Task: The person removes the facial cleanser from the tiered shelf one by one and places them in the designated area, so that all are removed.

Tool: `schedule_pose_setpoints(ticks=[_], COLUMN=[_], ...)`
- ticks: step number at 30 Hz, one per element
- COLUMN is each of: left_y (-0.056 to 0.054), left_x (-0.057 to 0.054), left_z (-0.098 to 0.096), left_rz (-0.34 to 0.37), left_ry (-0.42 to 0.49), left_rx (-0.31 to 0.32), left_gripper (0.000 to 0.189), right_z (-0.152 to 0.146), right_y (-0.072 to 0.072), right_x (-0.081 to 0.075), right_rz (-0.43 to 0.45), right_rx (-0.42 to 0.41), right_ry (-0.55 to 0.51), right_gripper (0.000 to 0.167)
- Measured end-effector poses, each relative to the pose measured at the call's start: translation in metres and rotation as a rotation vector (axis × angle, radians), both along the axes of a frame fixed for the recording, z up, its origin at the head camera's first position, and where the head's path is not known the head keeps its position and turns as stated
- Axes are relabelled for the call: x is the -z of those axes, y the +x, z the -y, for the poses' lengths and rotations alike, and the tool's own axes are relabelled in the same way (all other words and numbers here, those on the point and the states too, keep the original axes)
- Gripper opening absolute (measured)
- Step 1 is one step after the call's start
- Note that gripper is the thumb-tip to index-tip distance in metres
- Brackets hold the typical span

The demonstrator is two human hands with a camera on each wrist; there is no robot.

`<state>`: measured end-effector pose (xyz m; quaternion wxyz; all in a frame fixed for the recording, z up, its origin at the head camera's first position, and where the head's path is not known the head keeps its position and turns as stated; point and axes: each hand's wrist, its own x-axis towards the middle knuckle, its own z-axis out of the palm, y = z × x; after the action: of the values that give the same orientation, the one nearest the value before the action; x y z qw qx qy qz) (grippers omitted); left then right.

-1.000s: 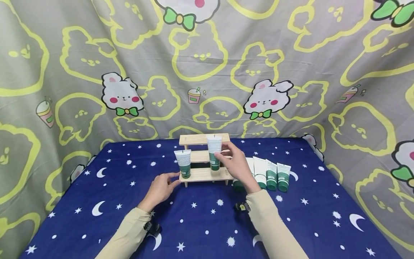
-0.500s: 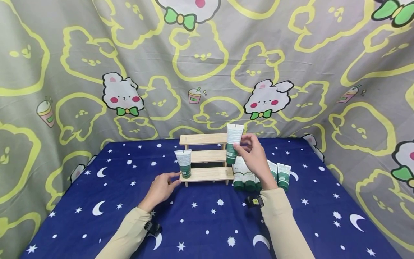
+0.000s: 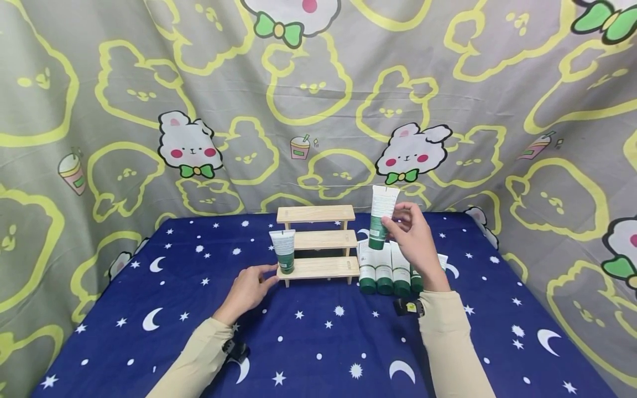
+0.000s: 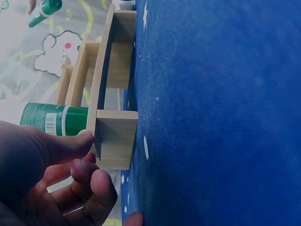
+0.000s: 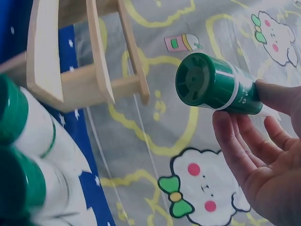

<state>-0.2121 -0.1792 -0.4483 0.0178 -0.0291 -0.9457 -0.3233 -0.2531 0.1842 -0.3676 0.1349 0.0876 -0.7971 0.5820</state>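
Observation:
A three-tier wooden stand (image 3: 323, 268) is at the middle of the table. My left hand (image 3: 246, 292) holds its lower left corner, the thumb at the shelf's edge in the left wrist view. Just above that thumb, a white and green squeeze tube (image 3: 283, 249) stands cap down on the lowest shelf. My right hand (image 3: 417, 240) pinches another squeeze tube (image 3: 384, 213) between thumb and fingers, off to the stand's right. That tube hangs in the air, its green cap (image 5: 195, 80) tilted down and its back label towards the head camera.
Beside the stand's right end, several more tubes (image 3: 384, 273) stand cap down in a row, some partly hidden by the right hand and wrist. A dark blue cloth with stars (image 3: 318, 342) covers the table. A patterned curtain (image 3: 229, 83) hangs behind.
The right hand has carried its tube from above the lowest shelf to the right and a little upward, over the row of tubes. The left hand stays at the stand's corner.

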Motion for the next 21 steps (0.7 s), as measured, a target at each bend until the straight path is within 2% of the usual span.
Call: schedule_pose_setpoints(ticks=[21], left_y=[0.0], left_x=[0.0], left_z=[0.001], left_rz=[-0.004], left_ry=[0.005], left_rx=[0.011], left_gripper=[0.037], right_z=[-0.065], right_y=[0.016], right_x=[-0.011], right_rz=[0.018], right_rx=[0.047], right_ry=[0.065], right_gripper=[0.054])
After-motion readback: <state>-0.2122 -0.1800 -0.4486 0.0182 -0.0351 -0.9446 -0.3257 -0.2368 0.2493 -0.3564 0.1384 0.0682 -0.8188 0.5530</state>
